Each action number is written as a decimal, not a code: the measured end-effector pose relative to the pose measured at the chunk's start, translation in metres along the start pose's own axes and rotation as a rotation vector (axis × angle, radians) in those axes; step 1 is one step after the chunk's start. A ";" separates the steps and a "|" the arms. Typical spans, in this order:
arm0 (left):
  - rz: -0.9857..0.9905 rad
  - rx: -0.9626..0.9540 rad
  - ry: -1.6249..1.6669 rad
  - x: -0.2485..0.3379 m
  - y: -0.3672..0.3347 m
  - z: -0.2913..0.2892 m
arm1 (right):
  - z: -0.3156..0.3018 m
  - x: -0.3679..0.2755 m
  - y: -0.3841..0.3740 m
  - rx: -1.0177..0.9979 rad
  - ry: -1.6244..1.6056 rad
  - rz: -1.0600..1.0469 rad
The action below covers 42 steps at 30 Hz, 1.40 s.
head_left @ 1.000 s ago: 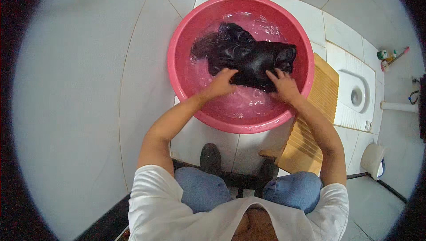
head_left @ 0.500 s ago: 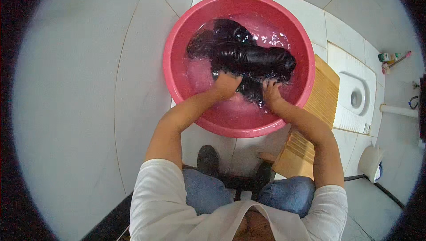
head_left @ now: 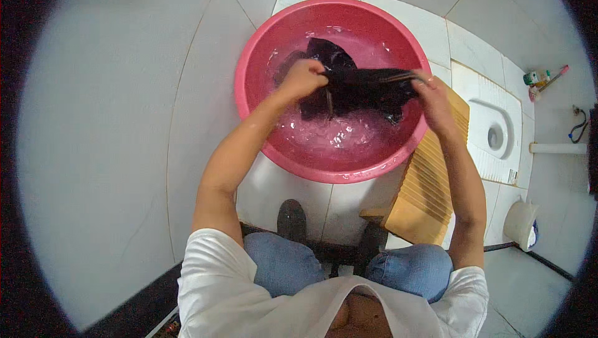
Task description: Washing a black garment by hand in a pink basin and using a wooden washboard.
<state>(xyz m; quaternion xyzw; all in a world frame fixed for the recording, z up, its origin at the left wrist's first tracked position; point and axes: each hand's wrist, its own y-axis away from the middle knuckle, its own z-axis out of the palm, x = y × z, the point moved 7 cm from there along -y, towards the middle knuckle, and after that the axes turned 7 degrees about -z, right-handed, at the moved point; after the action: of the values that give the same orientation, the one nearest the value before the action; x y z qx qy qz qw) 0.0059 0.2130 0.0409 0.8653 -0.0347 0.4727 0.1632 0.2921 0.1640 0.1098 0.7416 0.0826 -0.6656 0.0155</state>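
A wet black garment [head_left: 367, 92] is stretched between my two hands above the water in a round pink basin [head_left: 330, 175]. My left hand [head_left: 304, 79] is closed on one end of its upper edge. At the other end, near the basin's right rim, my right hand [head_left: 431, 96] grips the same edge. The garment's lower part hangs down to the water, and more dark cloth lies at the back left of the basin. I cannot tell what kind of garment it is.
A yellow ridged washboard [head_left: 430, 182] leans by the basin's right side. Farther right are a white squat toilet [head_left: 492, 132], a white bin [head_left: 521, 224] and a white pipe [head_left: 557, 148]. A tiled wall [head_left: 112, 126] rises at the left.
Both hands have come up out of the water and moved apart, the right one toward the right rim. The black garment, bunched in the water before, is now lifted and spread between them.
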 end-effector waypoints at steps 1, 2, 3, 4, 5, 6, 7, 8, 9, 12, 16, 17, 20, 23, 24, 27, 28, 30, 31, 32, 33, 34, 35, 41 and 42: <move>-0.040 -0.124 0.190 0.015 0.000 -0.003 | -0.006 -0.009 -0.001 0.006 0.003 0.002; -0.038 -0.124 0.191 0.035 0.008 -0.014 | -0.012 -0.028 -0.004 0.010 -0.085 -0.094; 0.027 -0.243 0.322 0.060 0.020 -0.019 | -0.017 -0.041 -0.005 0.014 -0.172 -0.192; 0.095 -0.360 0.452 0.077 0.028 -0.020 | -0.021 -0.047 -0.005 0.039 -0.089 -0.218; 0.100 -0.357 0.452 0.075 0.027 -0.019 | -0.018 -0.047 -0.005 0.037 -0.087 -0.223; -0.024 -0.374 0.534 0.057 0.023 -0.013 | -0.012 -0.040 -0.005 0.056 0.034 -0.194; -0.149 -0.389 0.615 0.037 0.018 -0.006 | -0.008 -0.031 -0.004 0.075 0.154 -0.164; -0.072 -0.285 0.212 0.014 0.005 -0.002 | -0.004 -0.014 -0.002 0.072 0.157 -0.164; 0.001 -0.142 -0.152 0.004 -0.001 0.005 | 0.000 0.016 0.003 0.034 0.226 -0.128; 0.065 -0.081 -0.416 -0.062 0.007 0.046 | 0.030 0.060 0.014 -0.139 0.337 -0.079; 0.035 0.058 -0.696 -0.067 0.049 0.078 | 0.068 0.062 0.046 -0.217 0.331 -0.028; -0.004 0.120 -0.762 -0.069 0.055 0.078 | 0.071 0.055 0.049 -0.224 0.332 -0.023; -0.114 0.154 -0.695 -0.104 0.051 0.074 | 0.089 0.047 0.057 -0.449 0.054 0.190; -0.323 0.141 -0.570 -0.123 0.047 0.061 | 0.087 0.050 0.055 -0.479 0.081 0.255; -0.489 0.038 0.008 -0.097 0.049 0.069 | 0.064 0.073 0.057 -0.488 0.183 0.225; -0.848 0.029 0.621 -0.134 0.064 0.066 | 0.094 0.043 0.070 -0.516 0.339 -0.098; -0.815 0.053 0.577 -0.127 0.064 0.070 | 0.094 0.063 0.078 -0.608 0.309 -0.045; -0.788 0.050 0.701 -0.120 0.068 0.071 | 0.101 0.073 0.078 -0.731 0.440 0.114; -0.790 0.055 0.702 -0.118 0.071 0.071 | 0.103 0.084 0.081 -0.847 0.575 0.274; -0.679 -0.012 0.556 -0.080 0.066 0.072 | 0.088 0.088 0.073 -0.728 0.506 -0.009; -0.570 -0.062 0.412 -0.047 0.065 0.067 | 0.074 0.090 0.064 -0.725 0.509 -0.006; -0.516 -0.131 0.464 -0.026 0.065 0.063 | 0.051 0.082 0.044 -0.469 0.422 0.002; -0.515 -0.135 0.466 0.000 0.069 0.055 | 0.028 0.073 0.032 -0.209 0.338 0.015; -0.406 -0.231 0.908 0.088 0.103 0.057 | 0.091 -0.022 0.060 -0.560 0.232 -0.217; -0.405 -0.234 0.928 0.082 0.110 0.071 | 0.110 -0.030 0.073 -0.563 0.290 -0.228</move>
<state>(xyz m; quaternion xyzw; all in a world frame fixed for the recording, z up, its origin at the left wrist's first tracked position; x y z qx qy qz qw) 0.0851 0.0948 0.1009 0.5301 0.1568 0.7584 0.3452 0.1912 0.0748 0.1208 0.7811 0.3469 -0.5017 0.1334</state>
